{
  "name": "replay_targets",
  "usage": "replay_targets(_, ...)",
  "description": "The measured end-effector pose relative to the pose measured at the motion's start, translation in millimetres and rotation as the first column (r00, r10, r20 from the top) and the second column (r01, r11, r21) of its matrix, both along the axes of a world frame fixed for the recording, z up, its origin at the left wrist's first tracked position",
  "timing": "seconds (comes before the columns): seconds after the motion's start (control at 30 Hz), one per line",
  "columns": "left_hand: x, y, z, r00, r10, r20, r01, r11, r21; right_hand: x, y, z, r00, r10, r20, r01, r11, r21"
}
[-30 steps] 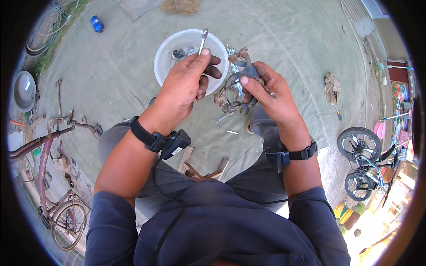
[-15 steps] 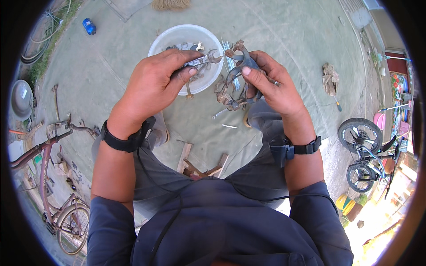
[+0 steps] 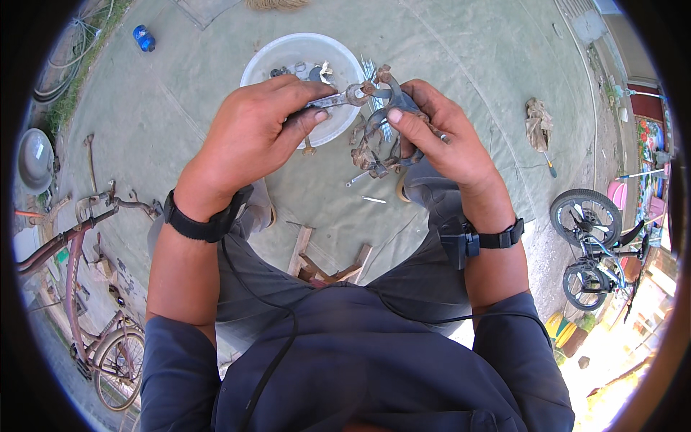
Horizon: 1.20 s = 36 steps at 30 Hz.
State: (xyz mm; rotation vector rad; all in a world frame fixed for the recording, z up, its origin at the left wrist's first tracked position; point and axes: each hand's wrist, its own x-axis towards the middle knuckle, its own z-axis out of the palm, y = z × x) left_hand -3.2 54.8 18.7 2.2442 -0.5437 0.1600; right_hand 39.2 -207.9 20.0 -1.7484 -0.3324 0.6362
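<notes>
My left hand (image 3: 263,133) grips a steel open-end wrench (image 3: 338,99), its jaw at a small fitting on a dark, rusty metal bike part (image 3: 386,108). My right hand (image 3: 435,140) holds that part with thumb across it and fingers behind. Corroded brackets hang from its lower side. Beneath them a white plastic basin (image 3: 275,52) holds small metal pieces, partly hidden by my left hand. Thin silver rods (image 3: 368,66) lie beside the basin. A smaller wrench (image 3: 357,178) and a short pale rod (image 3: 373,199) lie on the green ground sheet (image 3: 173,86) below.
A rusty bicycle (image 3: 74,288) stands at left near a grey bowl (image 3: 34,160); a smaller bicycle (image 3: 584,223) is at right. A blue bottle (image 3: 144,38), a straw broom (image 3: 277,3), a rag (image 3: 538,119) and wooden pieces (image 3: 299,252) between my legs lie around me.
My left hand has turned the wrench from upright to nearly level, pointing right, and brought its jaw against the metal part in my right hand, which has shifted only slightly.
</notes>
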Motion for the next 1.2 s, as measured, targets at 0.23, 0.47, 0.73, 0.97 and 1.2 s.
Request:
replay_targets(0.23,-3.5,-10.2,-6.1,0.998,0.056,-0.021,-0.057,0.997,-0.054,-3.5,5.8,-2.6,0.995,0.026,-0.097,-0.024,0.999,0.021)
replay_targets(0.47,-6.3,-6.4,-1.5,0.983,0.0,-0.184,-0.009,0.999,-0.051,-3.3,4.5,5.6,0.982,0.077,-0.17,-0.07,0.996,0.048)
replay_targets(0.73,-10.2,-21.8,-1.9,0.93,0.047,-0.366,-0.135,0.966,-0.22,-4.8,10.8,-3.6,0.993,-0.051,-0.109,0.06,0.995,0.084)
replay_targets(0.97,-11.2,-25.2,0.4,0.606,-0.196,-0.771,-0.358,0.798,-0.485,-6.9,11.8,-0.5,0.967,-0.146,-0.211,0.18,0.972,0.152)
replay_targets(1.2,-14.6,-37.0,-16.0,0.74,-0.132,-0.66,-0.371,0.738,-0.564,-10.4,20.4,-6.3,0.951,-0.233,-0.201,0.272,0.942,0.195)
